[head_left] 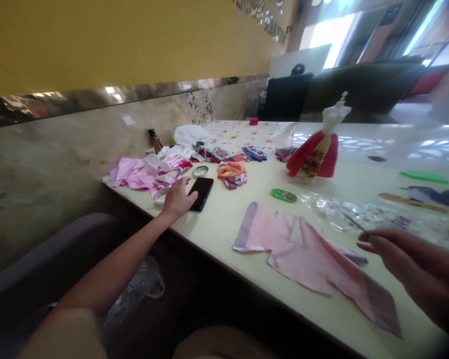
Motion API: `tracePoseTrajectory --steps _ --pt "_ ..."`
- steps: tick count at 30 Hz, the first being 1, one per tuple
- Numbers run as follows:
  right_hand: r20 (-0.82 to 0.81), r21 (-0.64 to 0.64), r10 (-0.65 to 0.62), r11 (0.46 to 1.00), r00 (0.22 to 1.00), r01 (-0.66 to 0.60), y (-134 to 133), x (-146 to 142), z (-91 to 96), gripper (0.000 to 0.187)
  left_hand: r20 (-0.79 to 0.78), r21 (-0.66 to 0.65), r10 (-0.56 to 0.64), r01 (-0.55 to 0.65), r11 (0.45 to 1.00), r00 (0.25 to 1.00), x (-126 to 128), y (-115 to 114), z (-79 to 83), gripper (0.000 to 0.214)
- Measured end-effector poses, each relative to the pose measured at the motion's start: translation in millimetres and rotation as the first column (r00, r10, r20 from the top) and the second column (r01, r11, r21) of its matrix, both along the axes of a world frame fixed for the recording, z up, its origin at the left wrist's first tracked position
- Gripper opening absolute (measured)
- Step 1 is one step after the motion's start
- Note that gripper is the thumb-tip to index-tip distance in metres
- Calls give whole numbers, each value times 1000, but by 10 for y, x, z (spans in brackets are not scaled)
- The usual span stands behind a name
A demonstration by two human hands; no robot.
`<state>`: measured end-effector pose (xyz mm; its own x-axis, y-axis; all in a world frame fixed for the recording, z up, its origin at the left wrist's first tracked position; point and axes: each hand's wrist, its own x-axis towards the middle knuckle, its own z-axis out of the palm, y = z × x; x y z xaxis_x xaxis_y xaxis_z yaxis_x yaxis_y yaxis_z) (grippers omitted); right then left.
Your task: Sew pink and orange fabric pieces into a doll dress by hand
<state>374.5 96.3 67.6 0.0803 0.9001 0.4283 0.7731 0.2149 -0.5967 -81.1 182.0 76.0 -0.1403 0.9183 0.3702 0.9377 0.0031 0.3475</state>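
The left hand (177, 200) rests over the near edge of the table (217, 222), its fingers (181, 187) spread, with the tips just beside a black phone (202, 193). A small round tin (200, 171) sits just past the phone, and a pile of pink cloth (129, 173) lies to the left along the wall side.

The right hand (392, 254) hangs above the right part of the table, its fingers (374, 238) pressed together and pinching a thin needle (355, 223). Under it, near the front edge, lies a flat pink cloth piece (303, 254). A crumpled clear plastic sheet (344, 212) spreads just behind the needle.

Farther back, a doll dress (318, 149) in red and cream stands upright. A green round lid (283, 195) and orange cloth scraps (232, 172) lie between the two hands.
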Motion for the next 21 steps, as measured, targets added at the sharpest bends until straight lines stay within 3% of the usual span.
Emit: tracePoseTrajectory --steps 6,15,21 --pt "-84 -76 35 996 996 -41 199 -197 244 32 -132 -265 21 -56 963 991 155 455 -3 82" --pt "-149 -117 89 987 985 -107 151 -129 49 32 -227 -400 76 -164 901 971 227 664 17 88" --pt "-158 -79 110 989 981 -124 119 -113 46 34 -225 -434 123 -213 876 967 279 740 3 86"
